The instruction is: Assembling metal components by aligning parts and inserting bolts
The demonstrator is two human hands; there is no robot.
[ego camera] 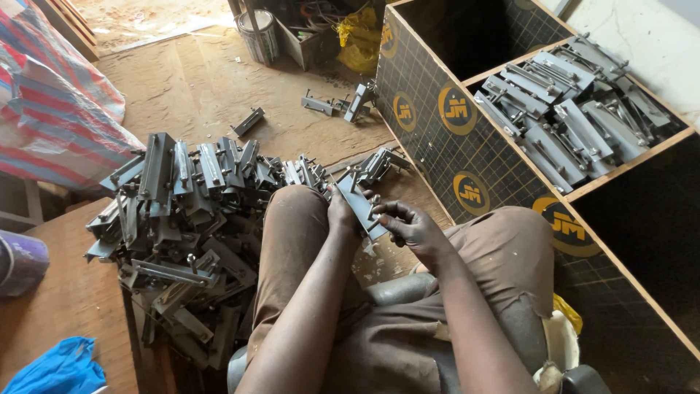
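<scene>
My left hand (341, 211) was closed around the near end of a grey metal bracket (359, 201), holding it over my knees with its flat face tilted up toward me. My right hand (408, 228) was curled just beside it, fingertips pinched at the bracket's lower edge, on what looked like a small pin or bolt, too small to make out. Both hands were gripping, neither loose.

To do this well, I judged the left hand should keep the bracket steady and square while the right did the fine work, and the fingers should stay clear of the sheet's sharp edges.

Just beyond my left hand lay the big heap of brackets (182, 219), piled loosely on the wooden floor (197, 87) and reaching out past my left knee. A few loose brackets (343, 102) lay farther ahead, well apart from the heap, near a paint tin (259, 35). To the right of my right hand stood a dark plywood box (467, 153) with a divider; its far compartment held a neater stack of brackets (569, 102), and the nearer one looked dark and empty. Far to my left sat a striped sack (51, 109), and a blue bag (58, 368) lay near my left elbow.
</scene>
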